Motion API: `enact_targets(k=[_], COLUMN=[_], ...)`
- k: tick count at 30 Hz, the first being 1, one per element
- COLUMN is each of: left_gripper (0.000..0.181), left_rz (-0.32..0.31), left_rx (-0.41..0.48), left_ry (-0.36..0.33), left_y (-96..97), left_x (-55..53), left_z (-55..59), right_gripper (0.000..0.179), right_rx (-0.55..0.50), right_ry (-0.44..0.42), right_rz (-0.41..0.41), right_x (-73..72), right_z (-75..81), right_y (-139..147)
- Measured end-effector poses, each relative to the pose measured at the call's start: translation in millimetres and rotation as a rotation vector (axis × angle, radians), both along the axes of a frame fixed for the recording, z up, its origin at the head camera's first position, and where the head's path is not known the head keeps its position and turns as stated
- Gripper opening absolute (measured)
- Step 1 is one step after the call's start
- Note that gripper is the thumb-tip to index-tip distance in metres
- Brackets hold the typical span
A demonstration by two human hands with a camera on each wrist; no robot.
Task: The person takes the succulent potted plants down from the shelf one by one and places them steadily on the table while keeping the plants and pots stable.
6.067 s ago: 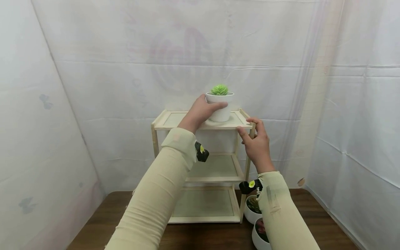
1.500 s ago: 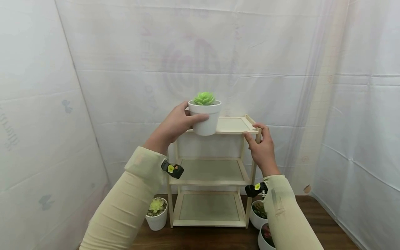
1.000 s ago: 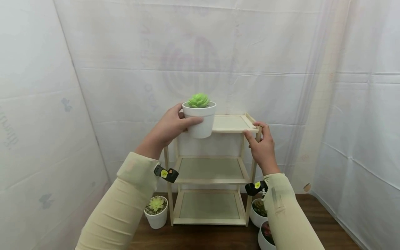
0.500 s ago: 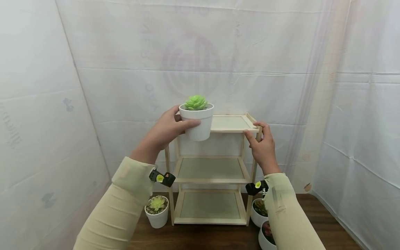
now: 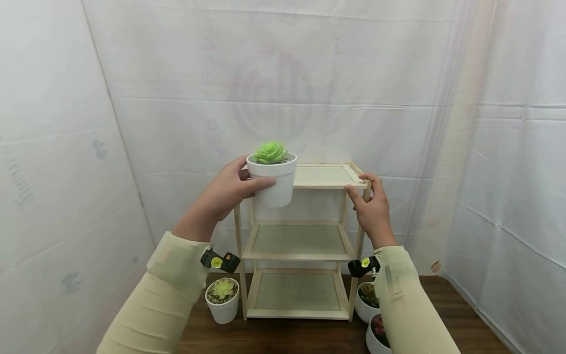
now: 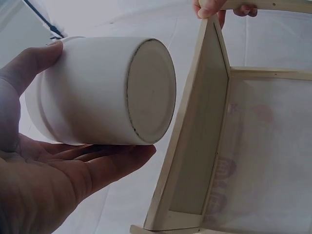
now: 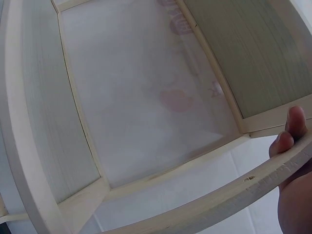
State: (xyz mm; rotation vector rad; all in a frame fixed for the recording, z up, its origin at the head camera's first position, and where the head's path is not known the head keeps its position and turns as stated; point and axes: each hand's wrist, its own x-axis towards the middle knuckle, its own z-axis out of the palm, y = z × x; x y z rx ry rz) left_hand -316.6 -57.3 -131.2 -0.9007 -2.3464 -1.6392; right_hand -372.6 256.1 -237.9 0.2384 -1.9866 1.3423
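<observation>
My left hand [image 5: 230,189] grips a white potted succulent [image 5: 275,184] with a bright green rosette, thumb across the pot's front. It is held upright in front of the top shelf's left part. In the left wrist view the pot's underside [image 6: 152,92] shows, with the fingers beneath its side. My right hand [image 5: 372,209] holds the top right front corner of a pale wooden three-tier shelf [image 5: 298,256], thumb at the front edge. The right wrist view shows fingertips [image 7: 296,122] curled around the shelf's post [image 7: 234,195].
On the dark wooden table [image 5: 265,339], a pale green potted succulent [image 5: 222,301] stands left of the shelf. Two more white pots stand to its right, a dark green succulent [image 5: 368,297] and a reddish one [image 5: 379,334], partly behind the right sleeve. White sheeting [image 5: 177,132] encloses the space.
My left hand has lifted the potted succulent off the top shelf and brought it left, down and closer to me. The right hand keeps its hold on the shelf corner.
</observation>
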Motion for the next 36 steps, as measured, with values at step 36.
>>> enact_targets(k=[36], left_gripper=[0.066], left_rz=[0.019], left_rx=[-0.033], left_ry=[0.041], left_y=[-27.1], left_x=[18.6], left_z=[-31.2], right_gripper=[0.059], right_rx=[0.002], right_ry=[0.012], right_rz=[-0.001], right_x=[1.3], right_z=[0.6], right_y=[5.1])
